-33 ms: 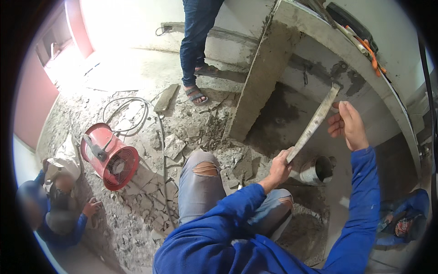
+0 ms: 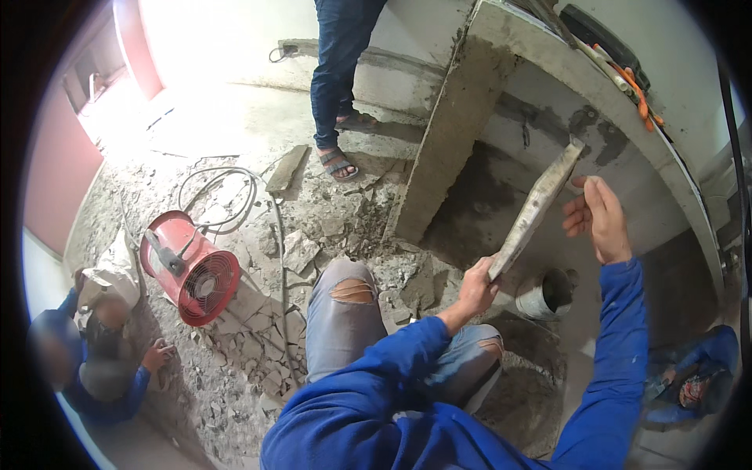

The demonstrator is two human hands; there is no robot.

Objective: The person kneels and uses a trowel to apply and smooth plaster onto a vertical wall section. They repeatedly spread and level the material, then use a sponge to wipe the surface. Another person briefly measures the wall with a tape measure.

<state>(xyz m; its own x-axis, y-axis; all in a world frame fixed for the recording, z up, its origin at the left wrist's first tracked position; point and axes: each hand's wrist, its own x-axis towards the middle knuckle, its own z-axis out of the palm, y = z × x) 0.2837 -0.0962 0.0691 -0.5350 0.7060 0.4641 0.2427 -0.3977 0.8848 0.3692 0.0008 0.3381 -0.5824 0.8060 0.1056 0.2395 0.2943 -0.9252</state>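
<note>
My left hand (image 2: 477,287) is closed around the lower end of a long, flat, cement-smeared bar (image 2: 535,208) with small dark spots along its face. I cannot tell its exact kind. The bar slants up and right in front of a grey recess under a concrete slab (image 2: 540,39). Beside the bar's upper half, apart from it, is my right hand (image 2: 601,213), fingers loosely curled and spread with nothing in them. Below the bar a dirty bucket (image 2: 534,296) lies with its dark mouth toward the right.
A red portable fan (image 2: 190,266) stands on the rubble-strewn floor at left, with a cable (image 2: 280,258) nearby. One person (image 2: 333,86) stands at the far side; others sit at the lower left (image 2: 110,376) and lower right (image 2: 693,376). Orange-handled pliers (image 2: 644,103) lie on the slab.
The bar has turned about its length, so more of its broad spotted face shows. My left hand has turned with it; my right hand has hardly moved.
</note>
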